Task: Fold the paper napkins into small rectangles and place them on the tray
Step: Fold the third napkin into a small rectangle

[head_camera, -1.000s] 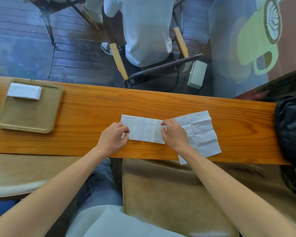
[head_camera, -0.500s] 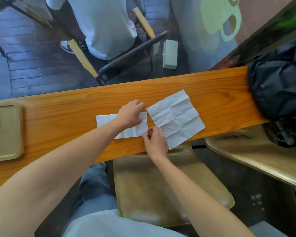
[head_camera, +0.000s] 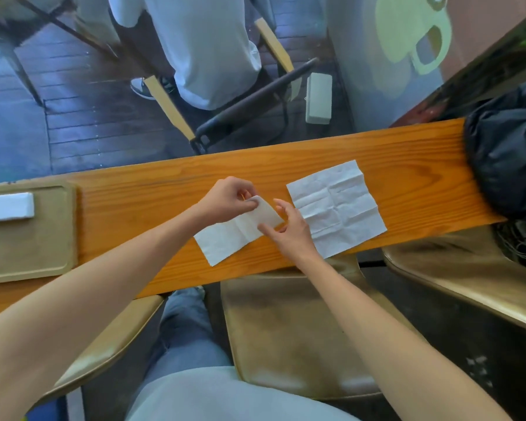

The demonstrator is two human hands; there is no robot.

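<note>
Orange wood counter, dark plank floor, tan seats.

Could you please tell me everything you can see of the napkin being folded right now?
The napkin is thin white paper, already a long strip, lying askew on the wooden counter. The left hand pinches its right end and lifts it off the wood to curl it over; the right hand presses a finger at the bend. Its left half lies flat.

On the counter, a half-folded napkin lies just left of an open napkin. Well to the left of the half-folded napkin sits a tray with a folded napkin on it. At the counter's far right end rests a bag.
</note>
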